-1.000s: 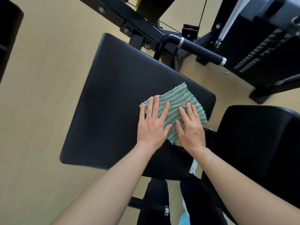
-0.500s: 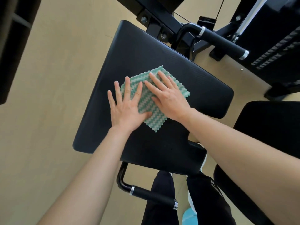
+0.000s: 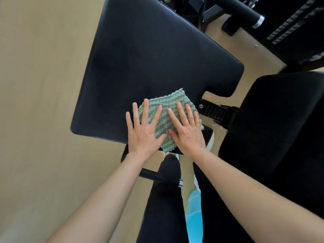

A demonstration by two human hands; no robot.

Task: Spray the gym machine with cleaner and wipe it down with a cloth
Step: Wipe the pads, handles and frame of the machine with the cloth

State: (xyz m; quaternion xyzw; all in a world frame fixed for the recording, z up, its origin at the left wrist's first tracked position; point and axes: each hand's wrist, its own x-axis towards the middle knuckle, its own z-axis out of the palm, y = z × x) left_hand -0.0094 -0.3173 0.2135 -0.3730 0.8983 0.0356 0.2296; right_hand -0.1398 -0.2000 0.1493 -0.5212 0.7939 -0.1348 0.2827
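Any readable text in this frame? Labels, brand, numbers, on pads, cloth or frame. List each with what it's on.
None readable.
The black pad and the seat pad beside it are plain.
The cloth under the left hand and right hand carries only a green and white zigzag pattern.
The ribbed bracket shows a bolt head and no marking.
The handle grip is too blurred to tell.

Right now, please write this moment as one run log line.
phase: wipe pad | left hand: flat on cloth | right hand: flat on cloth | cloth: pad's near right corner
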